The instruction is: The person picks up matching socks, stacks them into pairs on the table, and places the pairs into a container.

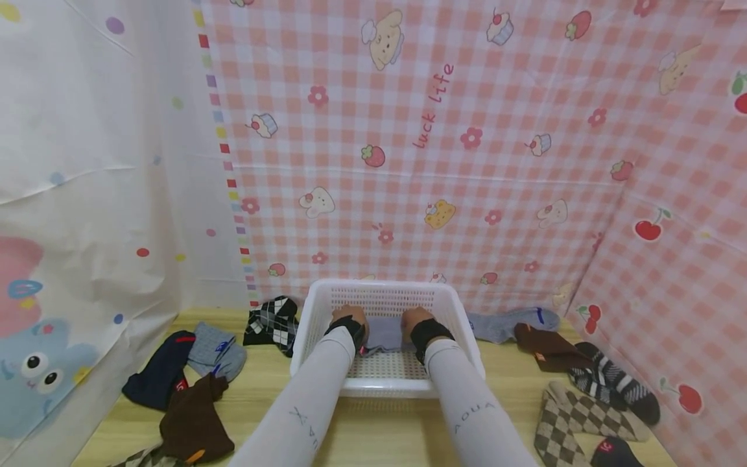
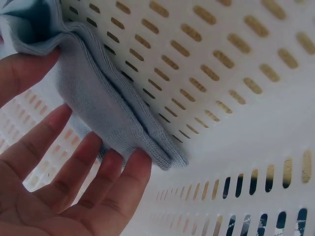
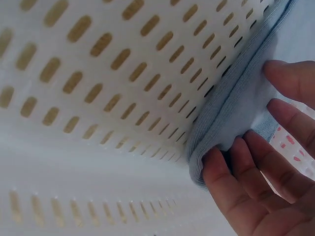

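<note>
A folded light grey-blue sock (image 1: 385, 333) lies across the inside of a white plastic basket (image 1: 388, 389), low over its slotted floor. My left hand (image 1: 351, 318) holds its left end; in the left wrist view the thumb is at the opening of the cuff and the fingertips (image 2: 137, 160) are along the lower edge. At the right end, my right hand (image 1: 415, 321) grips the fold. The right wrist view shows the thumb on the cloth and the other fingertips (image 3: 212, 156) tucked against the folded edge.
On the left lie an argyle sock (image 1: 273, 324), a navy sock (image 1: 157, 373), a grey sock (image 1: 216, 350) and a brown sock (image 1: 195, 421). Another grey sock (image 1: 508, 324), a brown one (image 1: 548, 348), a patterned one (image 1: 615, 383) and a checked one (image 1: 583, 415) lie right. Cloth hangs behind.
</note>
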`<action>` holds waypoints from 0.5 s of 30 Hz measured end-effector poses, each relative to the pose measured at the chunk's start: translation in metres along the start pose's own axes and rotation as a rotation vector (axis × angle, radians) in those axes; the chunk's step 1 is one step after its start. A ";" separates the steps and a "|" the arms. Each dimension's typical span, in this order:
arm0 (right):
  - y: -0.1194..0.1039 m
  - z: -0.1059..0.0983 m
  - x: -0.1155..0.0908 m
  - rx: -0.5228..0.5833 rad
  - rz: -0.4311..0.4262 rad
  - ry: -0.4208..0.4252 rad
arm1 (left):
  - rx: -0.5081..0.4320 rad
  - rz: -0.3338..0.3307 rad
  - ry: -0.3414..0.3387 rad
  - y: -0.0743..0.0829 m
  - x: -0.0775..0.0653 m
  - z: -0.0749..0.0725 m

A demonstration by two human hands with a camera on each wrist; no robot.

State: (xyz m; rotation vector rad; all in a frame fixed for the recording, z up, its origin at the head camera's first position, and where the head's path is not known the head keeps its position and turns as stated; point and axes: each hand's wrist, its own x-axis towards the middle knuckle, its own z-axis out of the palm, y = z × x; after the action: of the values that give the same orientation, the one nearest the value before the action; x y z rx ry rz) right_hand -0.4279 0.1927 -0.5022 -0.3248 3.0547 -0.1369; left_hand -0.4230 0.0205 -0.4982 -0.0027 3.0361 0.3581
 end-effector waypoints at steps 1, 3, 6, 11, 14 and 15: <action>0.001 0.001 0.000 0.000 -0.002 0.001 | 0.004 -0.001 0.005 0.000 -0.002 -0.001; 0.001 0.000 0.000 0.001 -0.010 0.009 | 0.011 -0.005 0.011 0.000 -0.003 -0.002; 0.001 0.000 0.001 0.006 -0.016 0.026 | 0.027 -0.003 0.021 0.000 -0.007 -0.007; 0.003 0.001 0.004 -0.006 -0.027 0.001 | -0.011 -0.043 -0.032 0.000 0.002 -0.006; 0.005 -0.002 0.003 0.033 -0.006 -0.040 | -0.015 -0.041 -0.025 -0.009 0.043 0.028; 0.005 -0.004 0.003 0.059 0.004 -0.055 | -0.014 -0.033 -0.029 -0.013 0.062 0.044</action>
State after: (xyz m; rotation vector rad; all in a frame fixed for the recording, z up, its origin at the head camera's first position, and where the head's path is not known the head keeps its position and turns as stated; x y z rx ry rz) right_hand -0.4318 0.1976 -0.4991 -0.3140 2.9895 -0.2133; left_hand -0.4810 0.0183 -0.5491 -0.0474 3.0012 0.3734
